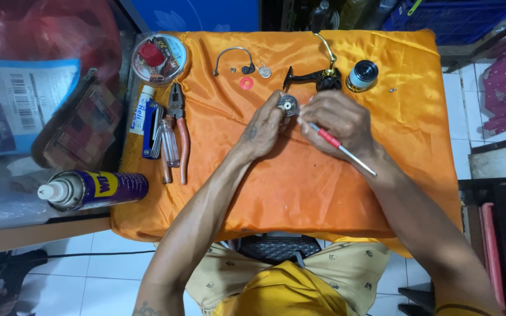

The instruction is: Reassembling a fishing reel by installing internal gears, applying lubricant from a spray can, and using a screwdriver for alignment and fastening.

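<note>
My left hand (263, 127) pinches a small round metal reel part (287, 105) above the orange cloth (300, 187). Beside it, my right hand (338, 120) touches the same part with its fingertips and holds a thin screwdriver (342, 148) with a red grip, whose shaft points back toward my right wrist. Just beyond the hands lies a black fishing reel body with a gold handle (318, 74). A dark spool (361, 75) sits to its right.
On the cloth's far side lie a wire bail arm (232, 57), a pink washer (246, 83) and small parts. At the left are pliers (180, 126), screwdrivers (168, 146), a small tube (142, 110), a round clear box (159, 58) and a spray can (92, 188).
</note>
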